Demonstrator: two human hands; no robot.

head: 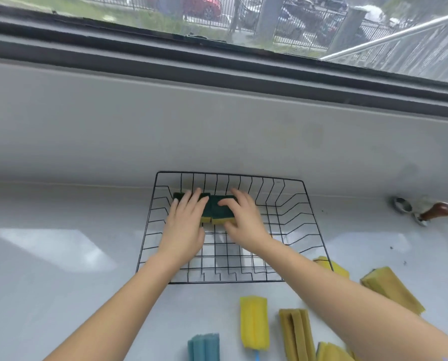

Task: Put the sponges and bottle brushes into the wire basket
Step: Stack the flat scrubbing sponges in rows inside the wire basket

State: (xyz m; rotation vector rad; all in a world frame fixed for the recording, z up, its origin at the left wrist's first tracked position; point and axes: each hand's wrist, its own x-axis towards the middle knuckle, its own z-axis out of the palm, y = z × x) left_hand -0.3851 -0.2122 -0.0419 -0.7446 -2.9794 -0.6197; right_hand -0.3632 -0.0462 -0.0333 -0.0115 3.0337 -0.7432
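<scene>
A black wire basket (290, 194) stands on the white counter against the wall. Inside it, at the far left, lie two green-topped yellow sponges side by side. My left hand (186, 225) rests flat on the left sponge (204, 217). My right hand (243, 220) grips the right sponge (221, 208), fingers over its top and thumb at its front. On the counter in front of the basket lie a bright yellow sponge brush (254, 321), a blue sponge brush (204, 347), an ochre sponge brush (297, 334) and more yellow sponges (392, 287) to the right.
A metal-and-wood tool (426, 212) lies at the counter's far right. A grey sill and window run along the back. Another yellow sponge (331, 265) touches the basket's near right corner, and one more (332, 351) sits at the bottom edge.
</scene>
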